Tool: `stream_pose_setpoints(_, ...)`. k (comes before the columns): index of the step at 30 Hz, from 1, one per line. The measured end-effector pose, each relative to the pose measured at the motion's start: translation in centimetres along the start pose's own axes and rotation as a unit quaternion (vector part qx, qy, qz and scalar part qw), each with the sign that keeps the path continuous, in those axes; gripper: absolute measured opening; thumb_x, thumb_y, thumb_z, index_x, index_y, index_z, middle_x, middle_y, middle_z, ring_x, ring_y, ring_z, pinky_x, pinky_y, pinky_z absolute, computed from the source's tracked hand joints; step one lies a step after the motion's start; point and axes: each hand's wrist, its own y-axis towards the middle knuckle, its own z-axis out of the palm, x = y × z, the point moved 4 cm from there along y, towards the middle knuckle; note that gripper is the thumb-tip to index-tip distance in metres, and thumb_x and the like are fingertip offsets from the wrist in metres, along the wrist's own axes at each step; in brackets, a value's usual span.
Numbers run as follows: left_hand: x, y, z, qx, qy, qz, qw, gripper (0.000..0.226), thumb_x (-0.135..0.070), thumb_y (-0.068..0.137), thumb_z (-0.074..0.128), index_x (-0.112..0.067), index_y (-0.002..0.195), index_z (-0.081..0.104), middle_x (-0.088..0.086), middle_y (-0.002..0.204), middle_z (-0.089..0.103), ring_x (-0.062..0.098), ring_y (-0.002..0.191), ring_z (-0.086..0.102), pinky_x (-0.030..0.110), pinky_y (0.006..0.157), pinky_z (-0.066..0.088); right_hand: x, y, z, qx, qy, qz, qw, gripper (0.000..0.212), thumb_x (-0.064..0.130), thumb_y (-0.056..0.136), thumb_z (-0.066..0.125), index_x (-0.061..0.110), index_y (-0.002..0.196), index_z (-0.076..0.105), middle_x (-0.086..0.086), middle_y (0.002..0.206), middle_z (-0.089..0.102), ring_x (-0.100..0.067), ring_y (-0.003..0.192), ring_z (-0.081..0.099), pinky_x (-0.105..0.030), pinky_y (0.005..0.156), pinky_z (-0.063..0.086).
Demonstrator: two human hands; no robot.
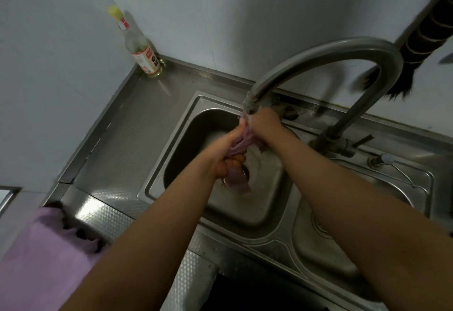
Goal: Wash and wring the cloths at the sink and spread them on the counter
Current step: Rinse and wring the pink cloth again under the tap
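Observation:
A wet purple cloth is bunched into a twisted rope over the left basin of the steel sink, right under the faucet spout. My left hand grips its lower part, and the loose end hangs below my fist. My right hand grips the upper part just beneath the spout. Water runs down into the basin. A second purple cloth lies on the counter at the lower left, partly hanging over the edge.
A glass bottle with a yellow cap stands in the counter's back corner. The curved faucet arches over the sink, its lever handle at the right. A dark brush hangs on the wall. The right basin lies under my right forearm.

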Motion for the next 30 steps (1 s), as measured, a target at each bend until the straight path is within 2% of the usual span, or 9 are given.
stream_pose_setpoints(4, 0.3, 0.0, -2.9, 0.029, 0.065, -0.037, 0.997, 0.031, -0.038, 0.079, 0.069, -0.013, 0.095, 0.060, 0.000, 0.065, 0.050, 0.005, 0.043, 0.040, 0.012, 0.035, 0.034, -1.1, 0.6, -1.2, 0.071, 0.095, 0.052, 0.992, 0.025, 0.038, 0.087, 0.060, 0.013, 0.083, 0.061, -0.008, 0.075, 0.063, -0.018, 0.059, 0.057, -0.022, 0.048, 0.043)
stream_pose_setpoints(7, -0.1, -0.2, -3.7, 0.063, 0.040, -0.008, 0.997, 0.040, -0.033, 0.072, 0.074, -0.009, 0.101, 0.060, 0.002, 0.069, 0.061, 0.006, 0.049, 0.053, 0.015, 0.037, 0.042, -1.3, 0.4, -1.5, 0.183, 0.161, 0.017, 0.970, 0.012, 0.018, 0.088, 0.063, 0.012, 0.079, 0.059, 0.004, 0.049, 0.058, -0.009, 0.043, 0.052, -0.016, 0.038, 0.039)
stream_pose_setpoints(10, -0.9, -0.9, -3.9, 0.089, -0.030, 0.043, 0.995, 0.037, -0.027, 0.078, 0.068, -0.008, 0.109, 0.062, 0.010, 0.088, 0.069, 0.013, 0.070, 0.066, 0.017, 0.046, 0.051, -1.8, 0.1, -1.3, 0.257, 0.214, 0.040, 0.942, 0.010, 0.006, 0.084, 0.064, 0.006, 0.094, 0.059, -0.006, 0.071, 0.065, -0.014, 0.055, 0.061, -0.024, 0.048, 0.052)
stream_pose_setpoints(13, -1.1, -0.3, -3.7, 0.042, -0.071, 0.082, 0.993, 0.031, -0.024, 0.084, 0.061, -0.005, 0.109, 0.061, 0.014, 0.094, 0.068, 0.016, 0.074, 0.070, 0.022, 0.058, 0.056, -3.0, 0.8, -1.4, 0.139, 0.195, 0.066, 0.969, 0.014, 0.013, 0.082, 0.070, 0.010, 0.090, 0.059, -0.007, 0.070, 0.058, -0.012, 0.048, 0.052, -0.021, 0.041, 0.045)
stream_pose_setpoints(18, -0.7, 1.8, -3.7, -0.210, -0.053, 0.032, 0.976, 0.037, -0.045, 0.092, 0.057, -0.011, 0.103, 0.065, 0.012, 0.087, 0.071, 0.019, 0.075, 0.066, 0.028, 0.069, 0.055, -1.3, -1.4, -0.9, -0.100, 0.135, -0.039, 0.985, 0.026, 0.029, 0.086, 0.063, 0.014, 0.071, 0.048, -0.001, 0.063, 0.044, -0.014, 0.055, 0.039, -0.022, 0.048, 0.031)
stream_pose_setpoints(20, -0.8, 1.9, -2.2, -0.218, -0.060, 0.031, 0.974, 0.040, -0.047, 0.096, 0.049, -0.010, 0.091, 0.062, 0.007, 0.065, 0.067, 0.018, 0.062, 0.060, 0.030, 0.065, 0.049, 0.2, -3.7, 1.7, -0.083, 0.066, -0.109, 0.988, 0.040, 0.041, 0.092, 0.053, 0.019, 0.059, 0.043, 0.002, 0.058, 0.046, -0.014, 0.056, 0.045, -0.023, 0.056, 0.037)
stream_pose_setpoints(23, -0.6, 2.0, 1.1, -0.187, -0.127, 0.051, 0.973, 0.037, -0.041, 0.098, 0.045, -0.010, 0.085, 0.061, 0.008, 0.060, 0.061, 0.019, 0.057, 0.061, 0.030, 0.069, 0.053, 0.7, -4.0, 2.8, -0.079, -0.007, -0.117, 0.990, 0.048, 0.048, 0.096, 0.039, 0.019, 0.060, 0.050, -0.003, 0.064, 0.058, -0.021, 0.065, 0.059, -0.033, 0.064, 0.046)
stream_pose_setpoints(26, -0.4, 2.3, 2.8, -0.199, -0.127, 0.074, 0.969, 0.038, -0.030, 0.095, 0.052, -0.013, 0.061, 0.054, -0.001, 0.040, 0.048, 0.011, 0.033, 0.046, 0.014, 0.039, 0.038, -0.4, -1.1, 0.3, -0.116, -0.004, -0.036, 0.993, 0.033, 0.029, 0.096, 0.038, 0.013, 0.074, 0.056, -0.016, 0.087, 0.065, -0.033, 0.085, 0.062, -0.038, 0.076, 0.049)
stream_pose_setpoints(30, -1.2, 2.0, 0.9, -0.242, -0.136, 0.075, 0.958, 0.027, -0.026, 0.093, 0.050, -0.011, 0.077, 0.065, 0.004, 0.066, 0.063, 0.019, 0.069, 0.063, 0.029, 0.071, 0.051, -0.1, -3.2, 3.3, -0.097, -0.018, -0.118, 0.988, 0.039, 0.032, 0.099, 0.032, 0.011, 0.082, 0.061, -0.011, 0.078, 0.062, -0.025, 0.075, 0.059, -0.035, 0.066, 0.045)
